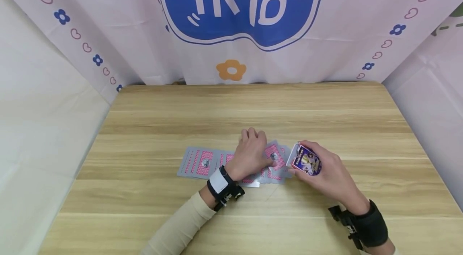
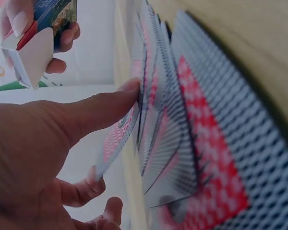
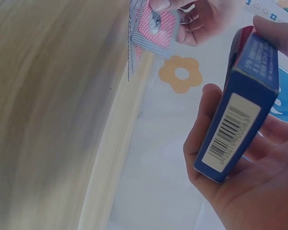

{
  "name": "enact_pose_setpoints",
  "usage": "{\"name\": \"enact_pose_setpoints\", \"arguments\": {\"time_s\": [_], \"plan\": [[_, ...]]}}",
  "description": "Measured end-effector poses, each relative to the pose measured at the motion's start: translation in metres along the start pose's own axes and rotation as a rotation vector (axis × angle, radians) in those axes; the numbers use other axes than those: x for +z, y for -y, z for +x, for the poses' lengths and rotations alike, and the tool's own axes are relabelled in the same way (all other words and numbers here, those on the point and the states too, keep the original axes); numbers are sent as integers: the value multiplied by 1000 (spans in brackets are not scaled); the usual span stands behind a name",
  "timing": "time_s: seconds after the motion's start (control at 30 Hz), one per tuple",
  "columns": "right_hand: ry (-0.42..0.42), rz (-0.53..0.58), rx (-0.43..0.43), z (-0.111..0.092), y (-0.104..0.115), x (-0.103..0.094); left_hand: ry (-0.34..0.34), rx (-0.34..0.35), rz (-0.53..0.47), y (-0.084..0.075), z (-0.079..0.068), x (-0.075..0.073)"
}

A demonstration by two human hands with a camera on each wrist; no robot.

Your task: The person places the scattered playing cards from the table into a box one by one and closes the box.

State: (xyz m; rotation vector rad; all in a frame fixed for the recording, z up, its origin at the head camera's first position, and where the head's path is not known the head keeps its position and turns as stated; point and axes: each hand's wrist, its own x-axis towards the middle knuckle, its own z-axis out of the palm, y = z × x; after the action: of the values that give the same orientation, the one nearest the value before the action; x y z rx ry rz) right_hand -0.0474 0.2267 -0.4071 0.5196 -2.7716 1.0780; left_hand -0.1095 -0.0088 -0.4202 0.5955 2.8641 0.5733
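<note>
A row of playing cards [image 1: 205, 163], backs up in pink and grey, lies overlapped across the table. Over its right part is my left hand [image 1: 249, 156], thumb and fingers pinching a playing card [image 2: 119, 136] that is tilted up off the others. The same lifted card [image 3: 158, 28] shows its patterned back in the right wrist view. To the right, my right hand [image 1: 327, 172] grips a dark blue card box [image 1: 306, 161] in the air. White end flaps [image 2: 36, 55] stick out from the box toward the cards. A barcode [image 3: 230, 132] marks its other end.
The wooden table [image 1: 144, 122] reaches back to a white printed cloth [image 1: 123, 46] hanging behind it. Pale cloth walls [image 1: 39, 118] stand on both sides. Each wrist wears a black strap [image 1: 372, 223] with a small camera.
</note>
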Motion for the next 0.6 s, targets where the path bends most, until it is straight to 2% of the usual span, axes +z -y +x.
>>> {"name": "enact_pose_setpoints", "arguments": {"time_s": [0.17, 0.3, 0.43, 0.6], "plan": [[5, 5, -2, -1, -1, 1, 86, -1, -14, -2, 0, -8], [5, 5, 1, -1, -2, 1, 141, 34, -55, -3, -2, -17], [3, 13, -2, -1, -2, 1, 167, 46, -174, -6, -5, -29], [3, 13, -7, 0, -1, -1, 151, 35, -334, -9, -9, -44]]}}
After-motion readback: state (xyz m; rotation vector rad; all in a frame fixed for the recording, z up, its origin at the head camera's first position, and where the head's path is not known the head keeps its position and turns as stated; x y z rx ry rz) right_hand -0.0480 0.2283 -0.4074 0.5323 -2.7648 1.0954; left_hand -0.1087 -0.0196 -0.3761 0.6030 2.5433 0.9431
